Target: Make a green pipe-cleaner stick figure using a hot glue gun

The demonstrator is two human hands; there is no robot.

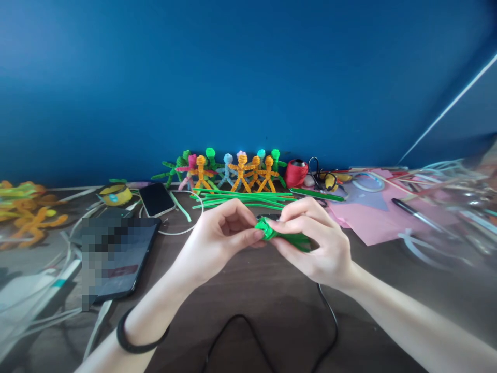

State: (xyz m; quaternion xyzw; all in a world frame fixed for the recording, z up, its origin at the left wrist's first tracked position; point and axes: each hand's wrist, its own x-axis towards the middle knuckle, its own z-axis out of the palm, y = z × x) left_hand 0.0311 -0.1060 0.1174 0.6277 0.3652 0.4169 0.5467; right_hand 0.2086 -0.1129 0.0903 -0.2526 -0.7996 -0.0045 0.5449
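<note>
We are pinching one green pipe-cleaner bundle (280, 234) between left hand (217, 235) and right hand (316, 246), just above the brown counter (272, 300); roughly ten pipe-cleaner figures (240, 171) and two phones (156, 199) are sitting before the blue wall (248, 77).

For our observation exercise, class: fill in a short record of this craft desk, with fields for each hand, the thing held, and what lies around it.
left hand: pinches one end of the green pipe-cleaner piece
right hand: grips the same piece from the other side
held thing: folded, lifted above the table
behind the hands: loose green pipe cleaners, then a row of pipe-cleaner figures by the blue wall
left side: small phone, larger phone
right side: red spool, pink paper, pen
</note>
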